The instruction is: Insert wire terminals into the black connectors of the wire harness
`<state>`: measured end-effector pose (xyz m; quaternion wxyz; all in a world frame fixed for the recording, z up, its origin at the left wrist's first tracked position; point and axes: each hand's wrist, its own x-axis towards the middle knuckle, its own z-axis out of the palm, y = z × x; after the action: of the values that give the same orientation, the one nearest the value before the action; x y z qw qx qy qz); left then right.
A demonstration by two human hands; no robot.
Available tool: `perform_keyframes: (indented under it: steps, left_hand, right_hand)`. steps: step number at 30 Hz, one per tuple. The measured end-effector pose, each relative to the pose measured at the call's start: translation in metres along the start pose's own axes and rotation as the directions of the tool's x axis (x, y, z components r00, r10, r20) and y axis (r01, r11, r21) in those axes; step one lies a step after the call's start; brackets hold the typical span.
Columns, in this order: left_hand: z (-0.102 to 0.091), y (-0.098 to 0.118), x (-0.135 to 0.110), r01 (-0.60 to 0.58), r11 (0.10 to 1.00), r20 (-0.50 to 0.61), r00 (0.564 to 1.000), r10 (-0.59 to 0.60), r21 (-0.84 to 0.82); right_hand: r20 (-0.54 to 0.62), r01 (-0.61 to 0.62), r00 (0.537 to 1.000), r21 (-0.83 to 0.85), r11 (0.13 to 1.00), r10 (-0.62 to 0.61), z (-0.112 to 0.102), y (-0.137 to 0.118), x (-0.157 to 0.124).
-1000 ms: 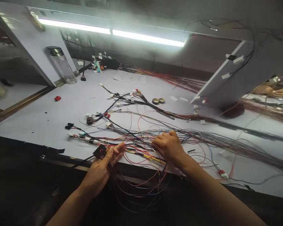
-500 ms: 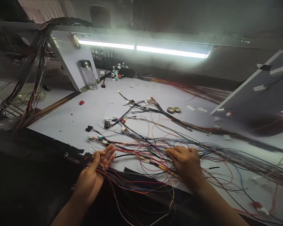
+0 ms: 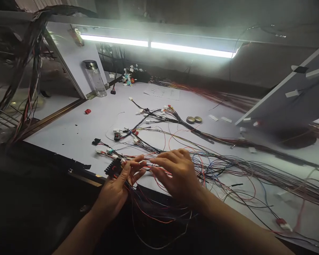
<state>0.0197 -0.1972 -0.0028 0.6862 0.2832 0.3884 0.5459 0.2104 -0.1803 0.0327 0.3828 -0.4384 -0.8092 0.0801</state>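
Note:
Near the table's front edge, my left hand (image 3: 116,189) grips a black multi-slot connector (image 3: 113,168) between thumb and fingers. Several thin wires (image 3: 149,212), red, blue and white, hang from beneath that hand in loops over the edge. My right hand (image 3: 177,173) is just right of the left fingertips, palm down, its thumb and index finger slightly apart. Red wires pass under and beside its fingers, and I see none clearly pinched. Beyond the hands lie small connectors, among them a black connector (image 3: 96,141) and a teal connector (image 3: 110,151).
A wide bundle of loose wires (image 3: 255,173) runs off to the right. A taped harness (image 3: 194,131) crosses the table behind it. Two tape rolls (image 3: 194,119), a glass bottle (image 3: 96,79) and a red connector (image 3: 88,111) stand farther back. A slanted panel (image 3: 284,88) rises at right.
My right hand has moved left from the wire bundle to beside my left hand, its fingers loosening. My left hand has shifted slightly right, and the black connector shows more clearly.

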Motion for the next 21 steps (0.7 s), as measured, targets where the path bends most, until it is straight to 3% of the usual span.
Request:
perform_keyframes:
  steps: [3,5,8,10,13,18,21]
  left_hand:
    - [-0.003,-0.005,0.000,0.093,0.996,-0.067,0.993,-0.092,0.001]
    - [-0.007,-0.006,-0.001,0.147,0.989,-0.090,0.986,-0.143,0.031]
    - [-0.011,0.000,-0.004,0.255,0.963,-0.001,0.967,-0.256,0.081]
    - [-0.014,0.007,-0.006,0.300,0.948,0.045,0.951,-0.306,0.104]
    - [-0.019,0.014,-0.006,0.238,0.962,-0.028,0.971,-0.236,0.133]
    - [-0.025,0.015,-0.001,0.088,0.968,-0.210,0.977,-0.037,0.236]
    - [-0.022,0.014,0.004,0.042,0.984,-0.243,0.970,0.001,0.171]
  right_hand:
    - [0.236,-0.181,0.965,0.278,0.943,0.116,0.030,-0.008,0.018]
    - [0.401,-0.316,0.910,0.505,0.803,0.105,0.047,-0.005,0.024]
    - [0.478,-0.451,0.871,0.693,0.563,0.110,0.064,0.004,0.022]
    - [0.482,-0.500,0.859,0.721,0.480,0.171,0.070,0.010,0.018]
    - [0.507,-0.538,0.840,0.736,0.411,0.193,0.074,0.015,0.014]
    - [0.508,-0.536,0.841,0.726,0.432,0.189,0.078,0.018,0.013]
    - [0.531,-0.560,0.827,0.752,0.347,0.183,0.078,0.017,0.013]
